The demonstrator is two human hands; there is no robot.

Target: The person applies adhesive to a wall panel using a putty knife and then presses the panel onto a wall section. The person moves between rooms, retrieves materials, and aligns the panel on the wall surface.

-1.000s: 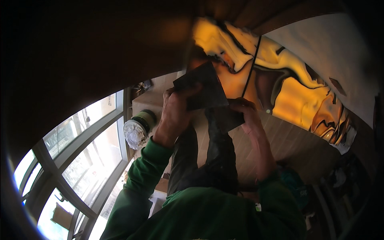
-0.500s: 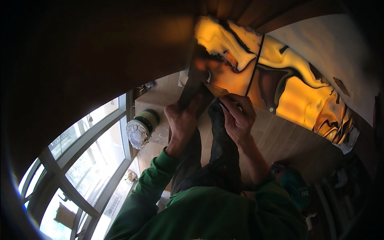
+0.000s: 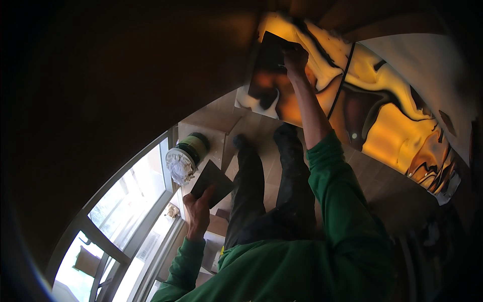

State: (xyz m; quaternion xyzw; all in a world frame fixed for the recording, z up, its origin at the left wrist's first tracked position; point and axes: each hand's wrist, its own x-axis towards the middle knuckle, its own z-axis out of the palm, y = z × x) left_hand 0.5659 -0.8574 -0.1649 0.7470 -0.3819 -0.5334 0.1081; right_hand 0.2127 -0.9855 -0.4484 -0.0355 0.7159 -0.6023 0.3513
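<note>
Hands and flat plates, seen from above: the left hand (image 3: pixel 197 205), low and near the trunk with its forearm in a green sleeve (image 3: pixel 186 259), grasps a dark rectangular plate (image 3: pixel 216 180) at its near edge, the thumb laid over the face and one corner pointing away from the body. The right hand (image 3: pixel 296 58) reaches far forward on a nearly extended arm, wrist bare, its fingers curled on a second dark plate (image 3: pixel 267 53). This plate lies to that hand's left, in front of a glossy amber-and-black panel (image 3: pixel 392 136); its lower end merges with the panel's dark patches, so contact between the two cannot be determined. Shadow obscures the individual right fingers. Just beyond the left hand and slightly to its left stands a tub (image 3: pixel 195 146) with a pale green band, any print on it too small to read, and a crumpled white mass (image 3: pixel 181 166) at its near end. Dark trousers (image 3: pixel 289 176) extend to the right of the left hand; bright window panes (image 3: pixel 128 201), overexposed and partly cut off, lie to its left.
</note>
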